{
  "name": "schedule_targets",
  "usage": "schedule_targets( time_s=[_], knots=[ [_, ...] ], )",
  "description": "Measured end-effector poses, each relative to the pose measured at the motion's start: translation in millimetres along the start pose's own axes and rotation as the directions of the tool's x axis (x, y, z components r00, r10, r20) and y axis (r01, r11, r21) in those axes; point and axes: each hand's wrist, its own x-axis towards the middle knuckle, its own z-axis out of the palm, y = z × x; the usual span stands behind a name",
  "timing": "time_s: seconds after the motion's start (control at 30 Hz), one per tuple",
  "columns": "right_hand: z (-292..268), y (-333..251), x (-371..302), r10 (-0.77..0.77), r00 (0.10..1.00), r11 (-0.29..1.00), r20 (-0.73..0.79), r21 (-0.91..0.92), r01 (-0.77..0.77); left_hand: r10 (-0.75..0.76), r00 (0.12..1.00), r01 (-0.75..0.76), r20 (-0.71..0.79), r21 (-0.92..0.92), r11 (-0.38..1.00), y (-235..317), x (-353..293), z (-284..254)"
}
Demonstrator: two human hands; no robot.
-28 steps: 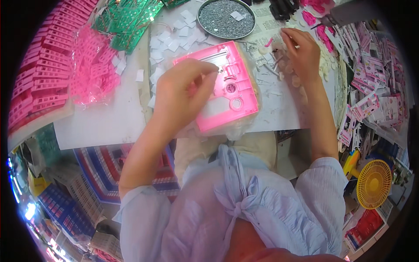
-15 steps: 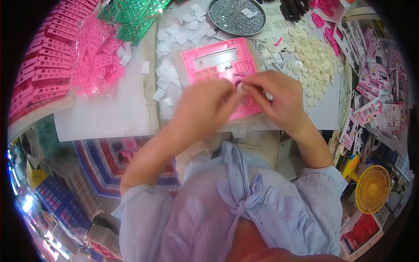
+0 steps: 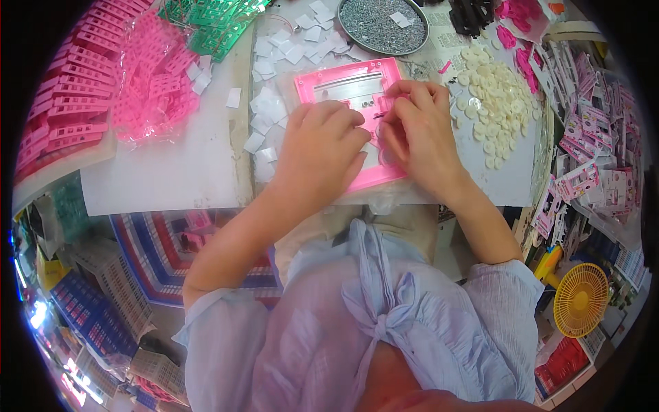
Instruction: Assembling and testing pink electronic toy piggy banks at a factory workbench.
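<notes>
A pink plastic case (image 3: 376, 180) with a clear window strip lies on the worktable, tilted a little. My left hand (image 3: 319, 147) covers its left side, fingers curled over the inside and thumb toward the middle. Over the right side is my right hand (image 3: 424, 134), its fingers bent and pressed together near a round opening in the case. Whatever sits between those fingertips is hidden. To the right lies a heap of cream-white round discs (image 3: 495, 110).
A round tray of small metal screws (image 3: 384, 31) stands behind the case. White paper squares (image 3: 268, 103) are strewn on the left. Farther left are bagged pink parts (image 3: 154, 89), stacked pink parts (image 3: 75, 103) and green circuit boards (image 3: 220, 27). A yellow fan (image 3: 581, 299) stands low right.
My hands have moved apart; the left went down onto the case's left side, the right shifted up and right. The white disc seen between my fingers is out of sight.
</notes>
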Motion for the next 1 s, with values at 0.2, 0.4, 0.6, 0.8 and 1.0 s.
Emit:
schedule_targets(
  time_s=[0.2, 0.4, 0.6, 0.8, 1.0],
  knots=[
    [-3, 4, 1, -0.015, 0.999, 1.000, 0.046, 0.017, 0.014, 0.008, 0.997, -0.005, 0.071, -0.036, 0.999, -3, 8, -9],
    [14, -1, -8, 0.100, 0.990, 0.992, -0.101, 0.087, -0.091, -0.083, 0.997, 0.082, -0.002, -0.192, 0.978, -37, 66, -18],
    [6, 2, -8, 0.127, 0.988, 0.980, -0.086, 0.166, -0.112, 0.032, 0.997, -0.013, -0.074, 0.253, 0.967, -82, 162, 21],
    [-125, 80, 6, 0.024, 0.696, 0.968, -0.717, 0.190, 0.162, 0.060, 0.998, -0.049, -0.035, 0.254, 0.966, -93, 164, 33],
    [-131, 69, 87, 0.211, 0.860, 0.635, -0.465, 0.734, 0.241, -0.003, 0.998, 0.016, -0.060, 0.220, 0.975, -91, 169, 36]
  ],
)
